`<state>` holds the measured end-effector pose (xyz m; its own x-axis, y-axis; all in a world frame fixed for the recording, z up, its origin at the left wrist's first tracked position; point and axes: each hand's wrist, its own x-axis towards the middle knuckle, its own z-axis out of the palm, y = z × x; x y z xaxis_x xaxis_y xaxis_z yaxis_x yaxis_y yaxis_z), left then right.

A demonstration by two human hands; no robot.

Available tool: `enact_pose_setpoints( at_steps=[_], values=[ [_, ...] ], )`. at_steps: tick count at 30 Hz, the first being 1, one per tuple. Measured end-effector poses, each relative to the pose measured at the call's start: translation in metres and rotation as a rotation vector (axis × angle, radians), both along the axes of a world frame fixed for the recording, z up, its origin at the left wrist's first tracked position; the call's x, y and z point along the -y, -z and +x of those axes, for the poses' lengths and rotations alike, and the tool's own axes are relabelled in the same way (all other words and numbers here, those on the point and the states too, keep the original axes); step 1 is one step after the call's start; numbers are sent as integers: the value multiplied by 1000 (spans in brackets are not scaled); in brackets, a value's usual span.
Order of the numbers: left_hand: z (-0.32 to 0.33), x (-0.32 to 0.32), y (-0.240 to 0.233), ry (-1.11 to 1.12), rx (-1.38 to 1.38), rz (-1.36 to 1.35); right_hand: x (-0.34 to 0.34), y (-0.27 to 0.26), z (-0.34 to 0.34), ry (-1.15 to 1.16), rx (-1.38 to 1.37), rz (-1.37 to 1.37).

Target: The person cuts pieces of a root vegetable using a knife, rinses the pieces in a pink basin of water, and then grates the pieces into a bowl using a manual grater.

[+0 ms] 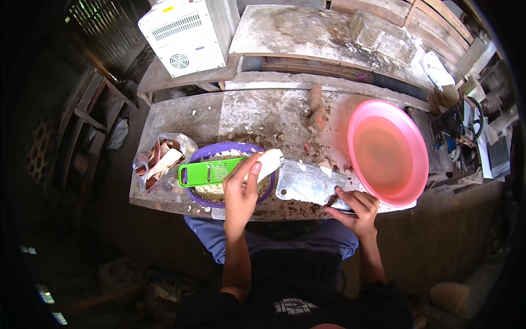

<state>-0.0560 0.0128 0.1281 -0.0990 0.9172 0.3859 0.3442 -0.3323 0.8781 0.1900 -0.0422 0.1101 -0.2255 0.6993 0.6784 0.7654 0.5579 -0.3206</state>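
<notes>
My left hand (pixel 240 185) holds a peeled white root (pixel 267 164), probably cassava, above the right side of a purple basin (pixel 201 200). White slices and shreds fill much of the basin. A green plastic slicer-grater (pixel 203 172) lies across it, its right end hidden behind my left hand. My right hand (pixel 357 209) grips a metal cleaver (pixel 308 183) at its right end, thumb against the blade. The broad, stained blade sits low over the table's front edge, pointing left, with white scraps stuck on it. Whether it touches the tabletop I cannot tell.
A clear plastic bag (pixel 187 144) of peelings stands left of the basin. At the right is a pink basin (pixel 353 135) of cloudy brownish water. Unpeeled root pieces (pixel 316 115) and scraps lie on the worn table (pixel 263 107). A white appliance (pixel 181 41) stands behind, beside another bench (pixel 287 33).
</notes>
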Motion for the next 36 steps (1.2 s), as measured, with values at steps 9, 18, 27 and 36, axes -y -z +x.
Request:
enact_pose_setpoints(
  at_steps=[9,18,27,36],
  values=[
    [0,3,-1,-22,22,-69,0,-12,-2,5,33,-31],
    [-5,0,27,315,359,-158,3,-17,2,26,45,-116],
    [-2,4,21,253,247,-289,4,-19,4,36,63,-129],
    [-3,4,15,207,124,-147,5,-20,3,38,53,-144]
  ],
)
